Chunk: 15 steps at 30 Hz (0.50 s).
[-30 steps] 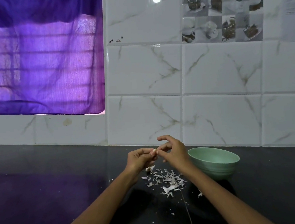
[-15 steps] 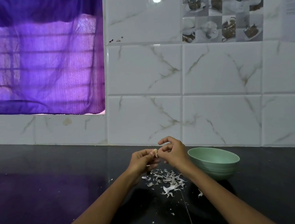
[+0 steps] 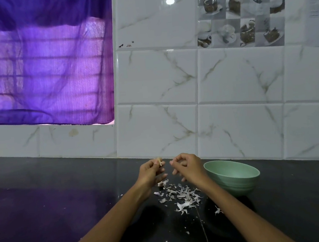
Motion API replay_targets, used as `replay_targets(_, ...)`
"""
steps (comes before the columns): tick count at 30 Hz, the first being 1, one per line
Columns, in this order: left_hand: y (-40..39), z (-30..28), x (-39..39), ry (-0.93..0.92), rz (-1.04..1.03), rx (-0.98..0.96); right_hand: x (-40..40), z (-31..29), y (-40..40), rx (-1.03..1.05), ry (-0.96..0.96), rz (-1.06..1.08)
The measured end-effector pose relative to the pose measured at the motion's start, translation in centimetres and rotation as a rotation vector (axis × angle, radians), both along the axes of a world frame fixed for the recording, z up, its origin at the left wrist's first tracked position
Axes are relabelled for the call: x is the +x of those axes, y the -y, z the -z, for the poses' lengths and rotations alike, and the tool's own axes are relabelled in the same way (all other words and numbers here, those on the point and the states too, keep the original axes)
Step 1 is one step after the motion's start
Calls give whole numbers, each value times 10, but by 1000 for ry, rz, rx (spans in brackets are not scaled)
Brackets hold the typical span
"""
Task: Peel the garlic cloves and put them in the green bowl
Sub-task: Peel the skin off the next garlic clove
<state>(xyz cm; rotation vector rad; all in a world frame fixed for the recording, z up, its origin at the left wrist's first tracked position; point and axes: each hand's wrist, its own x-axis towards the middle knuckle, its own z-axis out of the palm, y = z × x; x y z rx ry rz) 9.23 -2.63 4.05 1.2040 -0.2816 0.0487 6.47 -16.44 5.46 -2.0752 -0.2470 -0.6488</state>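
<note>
My left hand [image 3: 151,172] pinches a small pale garlic clove [image 3: 159,161] between thumb and fingertips, held above the dark counter. My right hand [image 3: 187,167] hovers just to the right of it, fingers curled with thumb and forefinger close together; whether it holds a bit of skin is too small to tell. The green bowl [image 3: 233,178] stands on the counter right beside my right wrist; its inside looks bare from here. A scatter of white garlic skins [image 3: 181,195] lies under and in front of both hands, with a garlic piece [image 3: 161,183] at its left end.
The black counter [image 3: 66,214] runs left and right, backed by a white marbled tile wall [image 3: 231,124]. A purple curtain [image 3: 44,68] covers the window at the upper left. A few stray skin flakes [image 3: 217,210] lie nearer to me.
My hands were joined on the clove; now they have come apart, the left keeping the clove and the right drawing slightly right.
</note>
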Motion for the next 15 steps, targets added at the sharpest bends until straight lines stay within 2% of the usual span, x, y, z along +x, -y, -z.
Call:
replay_targets(5, 1, 1, 0, 49, 5, 66, 2, -2, 5, -195, 87, 87)
replay_targets(9, 2, 3, -3, 97, 44, 130, -1, -4, -1, -199, 143, 37)
replay_targets(12, 4, 4, -4, 110, 69, 185, -2, -1, -4, -334, 189, 93)
replay_targets(15, 4, 4, -5, 140, 79, 200, -1, 0, -2, -362, 198, 126)
